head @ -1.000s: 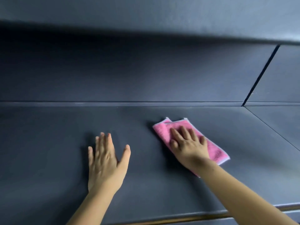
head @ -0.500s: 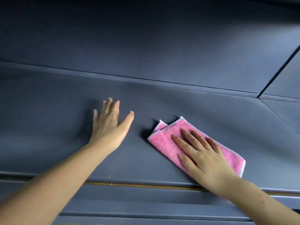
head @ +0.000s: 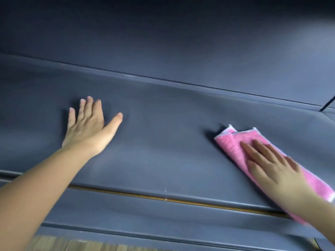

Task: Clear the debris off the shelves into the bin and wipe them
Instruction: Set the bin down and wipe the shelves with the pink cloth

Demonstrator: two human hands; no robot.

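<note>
One dark blue-grey shelf (head: 163, 151) fills most of the frame. Two bare hands lie on it: the left hand (head: 87, 129), left of centre, rests flat with fingers straight, holding nothing, and the right hand (head: 272, 167), lower right, presses straight fingers onto the one pink cloth (head: 228, 144) (folded, white-edged), which lies flat on the shelf, well apart from the left hand. One strip of wooden floor (head: 72, 244) shows at the bottom left edge.

A dark blue-grey back panel (head: 163, 51) rises beyond the left hand (head: 87, 127) and the right hand (head: 272, 165), and darkens toward the top. A thin black seam (head: 328, 104) cuts it beyond the right hand. Wood-grain floor (head: 72, 244) shows below the left hand.
</note>
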